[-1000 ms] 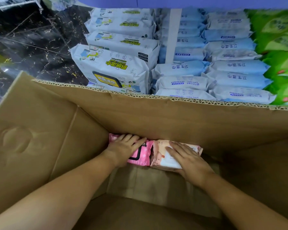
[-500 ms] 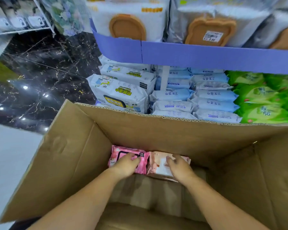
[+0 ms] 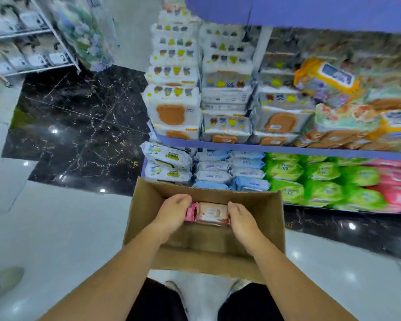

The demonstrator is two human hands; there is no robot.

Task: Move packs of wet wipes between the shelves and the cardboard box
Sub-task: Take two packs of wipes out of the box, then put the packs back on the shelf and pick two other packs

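Lifting is best done evenly: two packs (image 3: 208, 214) in the cardboard box (image 3: 271, 218) are squeezed together between left hand (image 3: 171, 213) and right hand (image 3: 241, 220), fingers closed on their ends.

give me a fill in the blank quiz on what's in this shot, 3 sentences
Both hands, the left hand and the right hand, reach into a ____ box.
Between them sit two packs; the dark pink pack lies to the ____ of the pale pack.
On the bottom shelf, the green packs sit to the ____ of the blue packs.

Missing words: cardboard; left; right
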